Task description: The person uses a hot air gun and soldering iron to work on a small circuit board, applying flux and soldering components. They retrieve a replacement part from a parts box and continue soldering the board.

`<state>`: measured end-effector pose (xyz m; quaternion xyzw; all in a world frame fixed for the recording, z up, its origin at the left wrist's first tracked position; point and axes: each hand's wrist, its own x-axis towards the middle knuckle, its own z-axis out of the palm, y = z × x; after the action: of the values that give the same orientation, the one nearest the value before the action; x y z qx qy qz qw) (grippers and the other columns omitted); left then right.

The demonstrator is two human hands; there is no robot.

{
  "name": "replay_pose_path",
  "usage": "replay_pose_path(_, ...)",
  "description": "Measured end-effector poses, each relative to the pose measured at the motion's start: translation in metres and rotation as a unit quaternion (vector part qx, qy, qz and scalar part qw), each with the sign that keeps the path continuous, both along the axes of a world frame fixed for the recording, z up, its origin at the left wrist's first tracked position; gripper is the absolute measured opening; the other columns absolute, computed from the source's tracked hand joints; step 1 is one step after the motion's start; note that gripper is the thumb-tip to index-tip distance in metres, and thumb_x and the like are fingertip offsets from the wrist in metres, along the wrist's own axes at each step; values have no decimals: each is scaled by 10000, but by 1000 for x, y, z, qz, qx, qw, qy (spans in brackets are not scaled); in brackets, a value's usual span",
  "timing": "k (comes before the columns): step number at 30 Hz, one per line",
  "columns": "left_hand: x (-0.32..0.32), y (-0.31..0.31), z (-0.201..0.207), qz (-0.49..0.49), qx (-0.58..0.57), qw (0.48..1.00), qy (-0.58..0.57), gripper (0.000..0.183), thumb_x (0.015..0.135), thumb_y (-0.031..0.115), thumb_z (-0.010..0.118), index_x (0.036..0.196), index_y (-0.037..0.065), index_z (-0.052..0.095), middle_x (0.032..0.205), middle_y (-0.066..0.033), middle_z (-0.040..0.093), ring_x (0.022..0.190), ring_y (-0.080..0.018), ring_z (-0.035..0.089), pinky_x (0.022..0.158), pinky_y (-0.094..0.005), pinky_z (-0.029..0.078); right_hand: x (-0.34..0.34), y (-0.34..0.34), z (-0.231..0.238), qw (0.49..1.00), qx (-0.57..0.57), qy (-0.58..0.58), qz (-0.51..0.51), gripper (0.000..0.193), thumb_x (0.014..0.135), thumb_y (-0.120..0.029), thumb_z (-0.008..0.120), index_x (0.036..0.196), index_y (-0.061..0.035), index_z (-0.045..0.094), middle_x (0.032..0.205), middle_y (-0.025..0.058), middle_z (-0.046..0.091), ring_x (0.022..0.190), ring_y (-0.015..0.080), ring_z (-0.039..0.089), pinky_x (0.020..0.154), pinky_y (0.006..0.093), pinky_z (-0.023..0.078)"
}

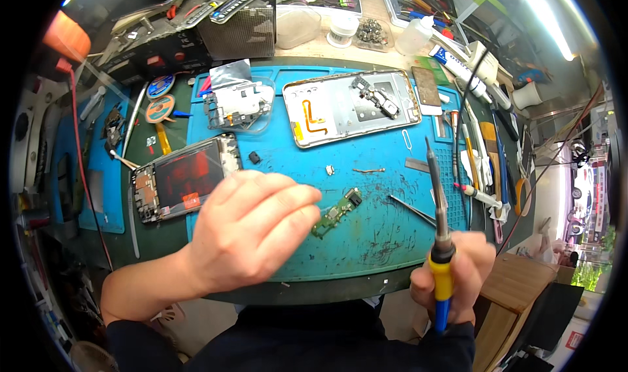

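Observation:
My right hand [462, 272] grips a soldering iron [443, 267] by its yellow and blue handle, tip pointing up and away from me. My left hand [252, 231] is closed with curled fingers over the blue mat; what lies between them, if anything, is hidden. Just right of those fingers a small green circuit board [337, 214] rests on the mat, partly behind them. Tweezers [413, 210] lie between the board and the iron. Left of my left hand is an opened phone [176, 181]. Farther off lies a phone housing [340, 107] with an orange flex cable and loose parts on it.
The blue work mat [366, 257] spans the bench. A clear tray [241, 107] of phone parts stands at far left, near solder spools [160, 108]. Brushes and other tools [487, 150] line the right. A white bottle [415, 37] stands at the back; dark cables hang at both sides.

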<state>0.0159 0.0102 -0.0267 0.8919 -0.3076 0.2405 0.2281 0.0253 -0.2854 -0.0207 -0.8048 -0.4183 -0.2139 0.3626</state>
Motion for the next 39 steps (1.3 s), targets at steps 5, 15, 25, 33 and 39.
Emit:
replay_pose_path(5,-38,27,56,-15,63,970,234,204,758,79,798,936,68,699,930,-52,704,876,-260,662,773,-371,508,21,6,4,998,-41,8,39,573,809,-36,794,1351,-34,607,893,79,676,726,205,649,605,310,530)
replay_pose_path(15,-14,15,25,76,-3,982,174,168,860,86,739,1023,61,708,978,-100,672,896,-283,673,744,-375,550,68,49,-2,981,-148,-37,121,334,812,-87,708,1137,-153,673,839,27,643,856,224,647,667,337,534)
replay_pose_path(25,-5,10,20,45,75,980,177,147,844,60,742,963,38,658,914,-108,631,887,-296,653,728,-401,537,70,45,3,976,-118,96,159,399,812,-74,789,1183,-116,649,998,45,694,868,265,645,749,367,511)
replay_pose_path(33,14,15,42,64,-214,944,241,140,972,48,678,1101,-7,685,984,-53,701,824,-117,676,693,-258,536,61,54,20,966,101,220,92,456,887,7,705,1321,-88,599,952,103,709,852,214,720,757,326,570)
replay_pose_path(39,8,8,37,6,-449,824,347,185,987,37,657,1157,-33,673,1074,-117,716,930,-175,720,767,-288,595,60,89,34,946,215,236,48,419,908,-14,716,1303,-72,590,875,87,717,785,163,725,711,284,575)
